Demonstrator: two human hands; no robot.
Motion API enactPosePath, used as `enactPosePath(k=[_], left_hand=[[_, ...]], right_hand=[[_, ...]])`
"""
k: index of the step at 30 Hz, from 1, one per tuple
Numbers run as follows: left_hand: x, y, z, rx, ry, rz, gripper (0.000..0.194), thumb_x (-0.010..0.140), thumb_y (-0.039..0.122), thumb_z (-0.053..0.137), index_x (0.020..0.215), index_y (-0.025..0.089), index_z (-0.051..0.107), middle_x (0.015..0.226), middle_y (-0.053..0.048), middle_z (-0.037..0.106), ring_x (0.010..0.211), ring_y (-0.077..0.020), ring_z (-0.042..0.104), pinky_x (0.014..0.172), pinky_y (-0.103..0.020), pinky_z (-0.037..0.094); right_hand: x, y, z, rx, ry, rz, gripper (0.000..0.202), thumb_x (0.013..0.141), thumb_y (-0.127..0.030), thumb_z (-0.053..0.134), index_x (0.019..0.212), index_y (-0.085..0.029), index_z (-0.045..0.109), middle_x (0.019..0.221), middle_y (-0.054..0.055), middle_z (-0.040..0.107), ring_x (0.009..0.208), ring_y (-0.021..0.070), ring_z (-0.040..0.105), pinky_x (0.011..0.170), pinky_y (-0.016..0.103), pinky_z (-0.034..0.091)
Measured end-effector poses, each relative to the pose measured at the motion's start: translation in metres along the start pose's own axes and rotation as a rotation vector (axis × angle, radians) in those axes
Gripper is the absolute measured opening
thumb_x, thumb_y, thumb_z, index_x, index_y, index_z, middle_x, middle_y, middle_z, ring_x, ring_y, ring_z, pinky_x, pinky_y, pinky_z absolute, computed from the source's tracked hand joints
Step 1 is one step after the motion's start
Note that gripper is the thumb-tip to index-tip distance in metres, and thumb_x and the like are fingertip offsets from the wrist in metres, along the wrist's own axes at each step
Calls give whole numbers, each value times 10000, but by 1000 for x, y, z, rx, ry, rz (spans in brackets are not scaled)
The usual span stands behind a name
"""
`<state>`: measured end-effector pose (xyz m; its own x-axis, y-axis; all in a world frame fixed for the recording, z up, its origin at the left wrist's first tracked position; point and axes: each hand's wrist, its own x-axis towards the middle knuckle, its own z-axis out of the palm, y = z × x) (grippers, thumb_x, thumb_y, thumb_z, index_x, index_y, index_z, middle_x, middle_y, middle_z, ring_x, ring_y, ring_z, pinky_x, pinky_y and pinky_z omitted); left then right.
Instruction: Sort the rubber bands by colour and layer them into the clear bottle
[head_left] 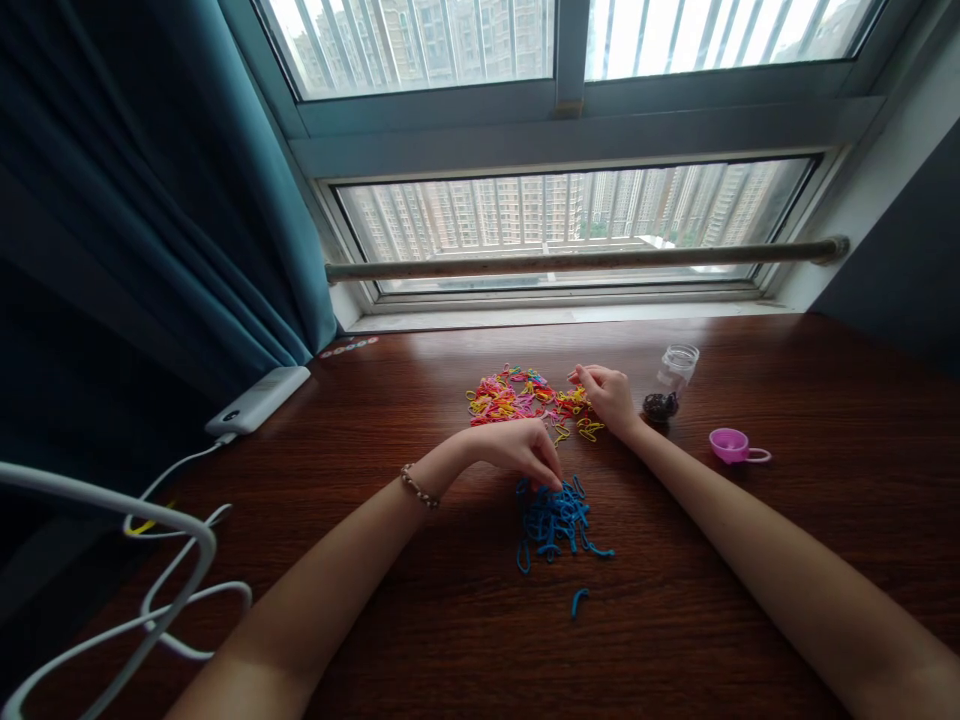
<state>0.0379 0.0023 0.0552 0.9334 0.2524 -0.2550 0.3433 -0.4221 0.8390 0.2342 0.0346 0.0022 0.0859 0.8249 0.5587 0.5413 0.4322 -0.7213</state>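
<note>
My left hand (pixel 525 450), with a beaded bracelet at the wrist, is over the top edge of a pile of blue rubber bands (pixel 556 520). Its fingertips are pinched together; whatever is between them is too small to make out. My right hand (pixel 602 393) has its fingers curled closed at the right side of a pile of mixed pink, red and yellow bands (pixel 504 394). What it grips, if anything, is hidden. One single blue band (pixel 578 602) lies apart, below the blue pile.
Right of my right hand stands a clear jar (pixel 671 383) with dark contents, near a pink lid with a loop (pixel 730 445). A white device (pixel 259 398) with a cable lies at the left by the curtain. A metal bar (pixel 585 263) crosses the window.
</note>
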Motion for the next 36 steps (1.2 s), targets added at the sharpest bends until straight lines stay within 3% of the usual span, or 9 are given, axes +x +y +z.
enactPosePath(k=[2, 7, 14, 16, 19, 25, 28, 34, 36], left_hand=[[0, 0, 0, 53, 25, -11, 283, 763, 373, 569, 750, 114, 683, 643, -33, 652, 540, -100, 556, 501, -181, 422], [4, -17, -6, 429, 513, 27, 162, 768, 232, 564, 869, 159, 667, 801, -34, 654, 715, -127, 566, 674, -218, 423], [5, -25, -5, 647, 507, 37, 129, 784, 214, 535, 785, 206, 664, 792, -15, 603, 745, -132, 545, 678, -207, 402], [6, -25, -4, 660, 510, 32, 141, 792, 210, 520, 746, 193, 652, 767, -12, 585, 726, -125, 535, 653, -198, 397], [6, -24, -4, 616, 504, 37, 142, 790, 204, 519, 723, 179, 641, 773, -15, 576, 720, -118, 527, 646, -193, 396], [-2, -3, -8, 318, 206, 72, 113, 736, 227, 603, 767, 139, 667, 704, -9, 591, 634, -95, 518, 569, -173, 394], [-5, 2, -10, 244, 53, 58, 165, 753, 270, 592, 777, 134, 683, 667, -7, 616, 606, -90, 533, 541, -164, 394], [-5, -40, -30, 497, 872, 30, 227, 830, 241, 470, 935, 146, 648, 904, -67, 659, 838, -165, 587, 784, -274, 453], [-9, -62, -38, 631, 1011, -14, 279, 832, 207, 445, 1061, 160, 597, 1083, -85, 611, 1045, -200, 527, 930, -339, 396]], right_hand=[[1, -1, -1, 100, 11, 93, 407, 831, -437, 438, 650, -168, 684, 685, 61, 674, 650, 183, 619, 662, 290, 465], [4, -11, -7, 539, -209, 339, 486, 776, -507, 487, 509, -124, 625, 550, 77, 640, 394, 114, 521, 414, 229, 407], [8, -55, -38, 690, -1548, 479, 426, 768, -433, 558, 839, -31, 680, 771, 153, 687, 546, 159, 637, 421, 185, 443], [9, -62, -44, 663, -1738, 487, 432, 770, -420, 566, 923, -27, 663, 793, 150, 687, 612, 174, 654, 450, 181, 461], [10, -57, -43, 726, -1608, 481, 448, 748, -425, 595, 909, -14, 664, 686, 133, 683, 557, 161, 639, 433, 177, 452], [10, -24, -21, 852, -518, 360, 337, 778, -412, 548, 727, -103, 671, 679, 81, 677, 585, 135, 624, 580, 230, 501], [8, -17, -10, 540, -293, 187, 288, 804, -377, 509, 768, -144, 675, 788, 70, 685, 740, 179, 635, 713, 302, 500], [8, -17, 21, -58, -370, -221, 273, 851, -206, 417, 1014, -193, 635, 1054, 68, 630, 977, 194, 570, 874, 326, 434], [14, -16, 36, -157, -430, -290, 313, 858, -169, 394, 1099, -188, 592, 1149, 76, 580, 1061, 187, 523, 929, 318, 401]])
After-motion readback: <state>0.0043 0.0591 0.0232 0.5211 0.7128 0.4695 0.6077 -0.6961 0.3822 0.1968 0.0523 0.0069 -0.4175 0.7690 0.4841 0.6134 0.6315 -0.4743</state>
